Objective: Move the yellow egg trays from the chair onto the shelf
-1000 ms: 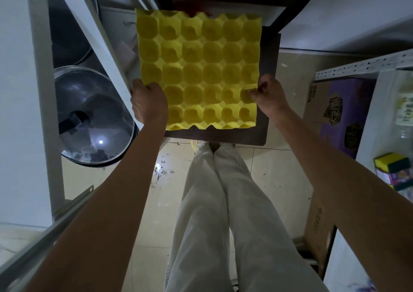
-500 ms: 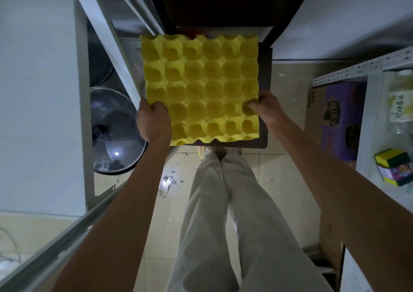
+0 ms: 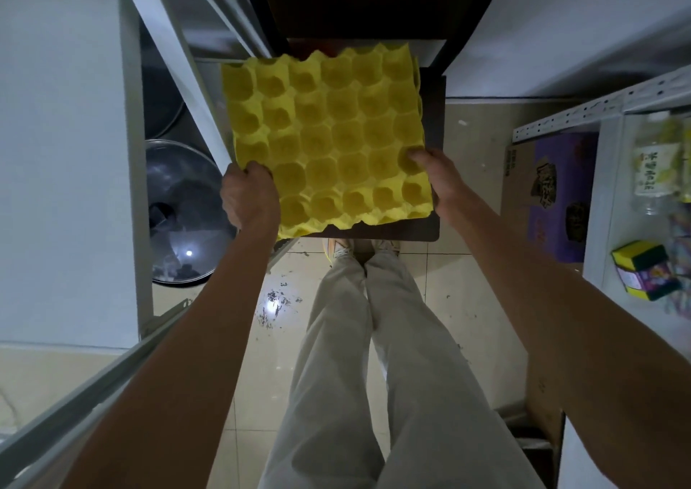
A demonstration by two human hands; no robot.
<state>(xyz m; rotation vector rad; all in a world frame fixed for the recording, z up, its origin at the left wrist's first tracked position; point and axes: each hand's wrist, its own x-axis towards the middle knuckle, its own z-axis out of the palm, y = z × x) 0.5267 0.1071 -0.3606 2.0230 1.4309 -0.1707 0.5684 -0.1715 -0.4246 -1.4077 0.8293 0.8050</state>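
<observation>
Now egg trays (image 3: 329, 140) between both hands' fingers (image 3: 418, 159), near corners.

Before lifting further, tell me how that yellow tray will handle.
Probably light: the left hand and right hand hold the tray by its edges alone. Likely moulded pulp, so fairly stiff but crushable. Its empty cups look rough, so slipping seems unlikely.

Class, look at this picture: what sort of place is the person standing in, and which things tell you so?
Probably a cramped pantry or kitchen storeroom. A glass pot lid sits on the left, a metal shelf on the right holds sponges and packets, and a cardboard box stands on the tiled floor.
</observation>
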